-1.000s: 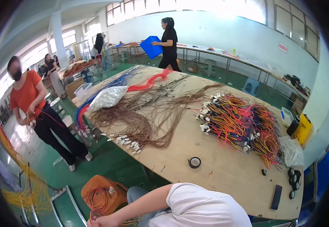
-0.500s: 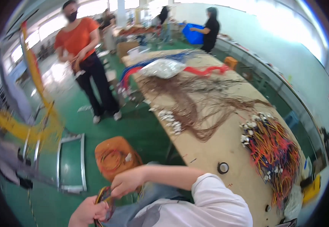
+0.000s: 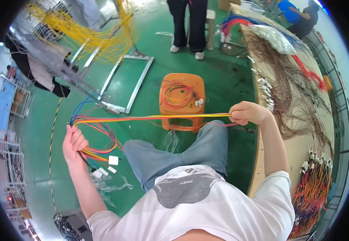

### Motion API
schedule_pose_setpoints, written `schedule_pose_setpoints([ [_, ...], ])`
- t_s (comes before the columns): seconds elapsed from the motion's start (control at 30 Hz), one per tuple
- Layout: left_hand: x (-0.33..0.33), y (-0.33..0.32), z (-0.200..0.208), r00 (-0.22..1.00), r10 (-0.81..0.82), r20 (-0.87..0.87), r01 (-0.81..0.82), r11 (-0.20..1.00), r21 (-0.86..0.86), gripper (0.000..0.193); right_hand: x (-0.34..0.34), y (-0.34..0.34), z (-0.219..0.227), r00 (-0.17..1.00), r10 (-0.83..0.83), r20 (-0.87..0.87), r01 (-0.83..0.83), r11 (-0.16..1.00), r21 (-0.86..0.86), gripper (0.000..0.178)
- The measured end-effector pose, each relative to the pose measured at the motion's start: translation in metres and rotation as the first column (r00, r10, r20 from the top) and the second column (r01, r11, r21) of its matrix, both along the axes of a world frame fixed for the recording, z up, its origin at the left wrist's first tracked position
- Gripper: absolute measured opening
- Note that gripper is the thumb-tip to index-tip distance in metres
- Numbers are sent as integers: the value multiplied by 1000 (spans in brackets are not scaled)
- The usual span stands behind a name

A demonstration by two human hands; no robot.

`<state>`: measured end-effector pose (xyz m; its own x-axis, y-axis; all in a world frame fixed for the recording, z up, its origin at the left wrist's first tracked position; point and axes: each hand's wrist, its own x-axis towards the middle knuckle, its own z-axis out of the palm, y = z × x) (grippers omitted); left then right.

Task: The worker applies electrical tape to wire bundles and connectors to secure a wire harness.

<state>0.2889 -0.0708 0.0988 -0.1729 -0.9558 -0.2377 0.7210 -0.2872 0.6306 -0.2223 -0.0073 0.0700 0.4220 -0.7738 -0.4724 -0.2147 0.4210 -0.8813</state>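
Note:
My left hand (image 3: 74, 142) is closed around a bundle of thin coloured wires. From it a loop of blue, red, orange and yellow wires (image 3: 112, 138) hangs beside the fist, with white plastic connectors (image 3: 113, 160) at the lower ends. Yellow and red wires (image 3: 158, 117) run taut across to my right hand (image 3: 250, 113), whose fingers pinch them at the far end. One pinkish strand sags below the others. Just beyond the stretched wires, an orange stool (image 3: 200, 86) carries another coil of wires (image 3: 177, 105) with white connectors.
On the right stands a wooden table (image 3: 259, 160) bearing brown wires (image 3: 281, 76), a clear plastic bag (image 3: 274, 38) and bundled multicoloured wires (image 3: 313, 193). A metal frame (image 3: 138, 86) and hanging yellow wires (image 3: 74, 26) are at left. A person's legs (image 3: 188, 24) stand beyond the stool.
My hands were close together over the wires; now they are wide apart, with the wires drawn straight between them. The view has turned left and downward.

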Motion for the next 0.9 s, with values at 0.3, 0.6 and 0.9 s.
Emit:
schedule_pose_setpoints([
  [0.3, -124, 22, -6, 578, 59, 814, 401, 848, -346, 32, 148, -36, 19, 698, 449, -558, -712, 519, -473, 18],
  [0.6, -149, 22, -6, 601, -613, 513, 604, 768, 211, 25, 172, -44, 33, 675, 41, -737, -629, 553, -545, 26],
  [0.9, -108, 48, 13, 641, -745, 184, 748, 660, 68, 31, 134, -45, 34, 953, 303, 9, -273, 872, -405, 39],
])
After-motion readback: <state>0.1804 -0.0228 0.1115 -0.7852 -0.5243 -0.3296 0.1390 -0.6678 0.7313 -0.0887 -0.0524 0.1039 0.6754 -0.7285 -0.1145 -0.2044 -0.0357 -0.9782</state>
